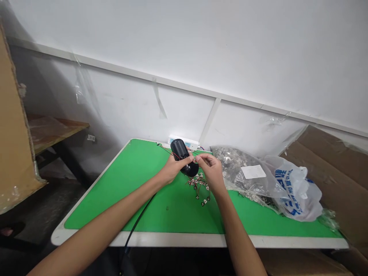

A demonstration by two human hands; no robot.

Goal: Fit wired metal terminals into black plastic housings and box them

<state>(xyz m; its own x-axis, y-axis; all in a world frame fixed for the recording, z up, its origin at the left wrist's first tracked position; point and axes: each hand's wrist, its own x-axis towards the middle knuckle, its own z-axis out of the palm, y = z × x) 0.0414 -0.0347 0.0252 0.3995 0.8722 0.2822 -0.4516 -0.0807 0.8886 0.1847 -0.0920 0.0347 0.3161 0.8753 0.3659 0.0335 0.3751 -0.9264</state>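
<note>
My left hand (171, 168) is wrapped around a glossy black cylindrical housing (180, 148), held tilted above the green-topped table. Thin red and black wires (166, 149) run from the housing out to the left. Close against its right side, my right hand (210, 165) has thumb and index finger pinched together near a thin wire; what lies between the fingertips is too small to make out. Below the hands, a cluster of small round metal parts with reddish wires (198, 182) lies on the green mat.
A white power strip (184, 142) sits at the table's back edge. Clear bags of small metal parts (232, 165) and a white plastic bag (299, 191) lie right, beside cardboard (330, 172). A black cable (139, 218) crosses the front edge of the green table (115, 184).
</note>
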